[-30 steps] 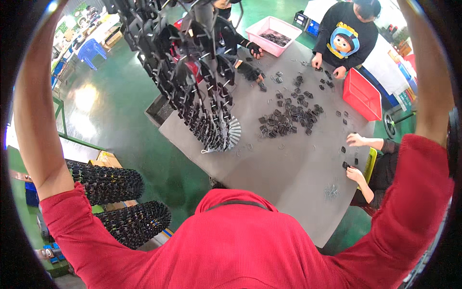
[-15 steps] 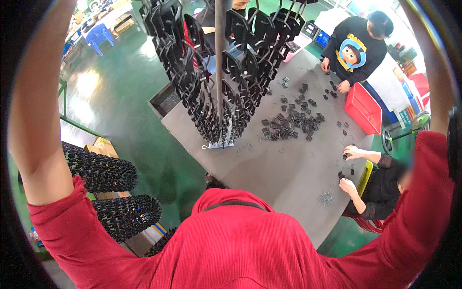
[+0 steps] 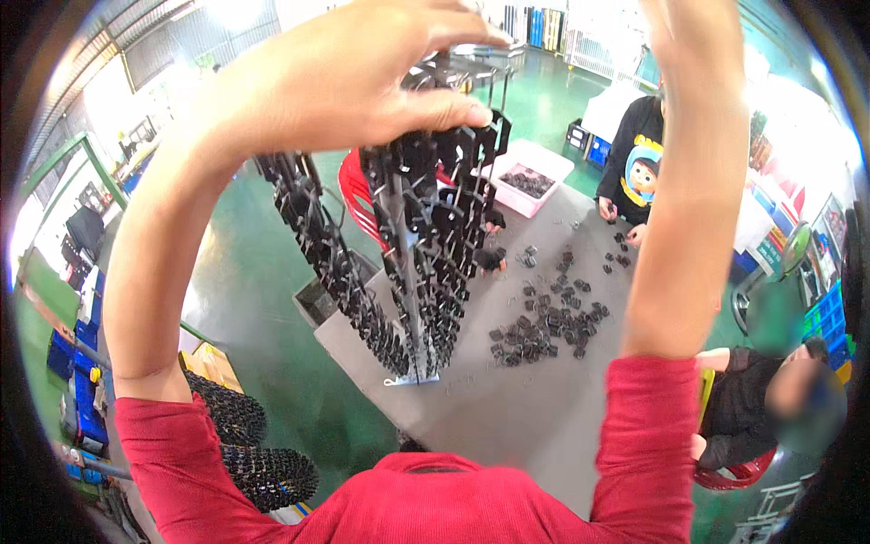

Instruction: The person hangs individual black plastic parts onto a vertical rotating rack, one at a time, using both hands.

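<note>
In front of me stands a tall rack, hung densely with small black pieces on wire hooks. My left hand reaches across its top. The thumb presses against the upper black pieces and the fingers curl over the far side, partly cut off by the upper edge. On the right, my right hand is raised and blurred. Its fingers lie beyond the picture's upper edge, so what it holds is hidden. A white piece shows at the rack's foot on the grey table.
Loose black pieces are heaped on the table. A pink bin holds more. One co-worker handles pieces across the table; another sits at the right. Two full black racks lie low at the left. Someone in red is behind the rack.
The view has tilted upward. My left hand has come into view at the rack's top. My right forearm has swung inward, toward the middle.
</note>
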The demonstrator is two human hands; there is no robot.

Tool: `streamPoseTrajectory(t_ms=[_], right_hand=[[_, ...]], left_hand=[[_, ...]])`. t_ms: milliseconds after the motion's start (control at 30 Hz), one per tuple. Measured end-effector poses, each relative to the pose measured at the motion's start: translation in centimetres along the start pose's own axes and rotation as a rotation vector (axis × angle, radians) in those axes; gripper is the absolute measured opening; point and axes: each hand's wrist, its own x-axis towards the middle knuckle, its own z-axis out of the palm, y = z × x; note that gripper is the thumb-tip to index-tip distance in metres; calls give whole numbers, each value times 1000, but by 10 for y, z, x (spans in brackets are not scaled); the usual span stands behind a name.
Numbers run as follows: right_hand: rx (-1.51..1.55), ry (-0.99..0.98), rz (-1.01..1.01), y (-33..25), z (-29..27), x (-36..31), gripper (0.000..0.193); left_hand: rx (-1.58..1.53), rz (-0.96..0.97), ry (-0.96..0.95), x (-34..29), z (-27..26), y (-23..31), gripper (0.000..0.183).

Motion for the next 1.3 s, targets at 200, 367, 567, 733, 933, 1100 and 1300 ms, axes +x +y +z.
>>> streamPoseTrajectory(t_ms=[200, 367, 567, 733, 933, 1100, 1300], right_hand=[[213, 81, 461, 92, 31, -106, 33], [941, -195, 303, 129, 64, -98, 39], [1311, -244, 109, 160, 88, -95, 37], [1378, -202, 138, 148, 90, -98, 35], [409, 133, 158, 114, 76, -102, 29], [111, 265, 233, 125, 45, -128, 27], [-579, 348, 471, 190, -42, -190, 22]], left_hand=[[98, 24, -77, -3, -5, -15, 44], [-22, -14, -62, 1, -4, -6, 39], [-39, -50, -56, 1, -1, -8, 38], [7, -9, -89, -3, -1, -18, 35], [51, -11, -91, -5, -5, -15, 35], [71, -43, -91, -7, -7, -15, 37], [84, 60, -204, -11, -19, -21, 48]])
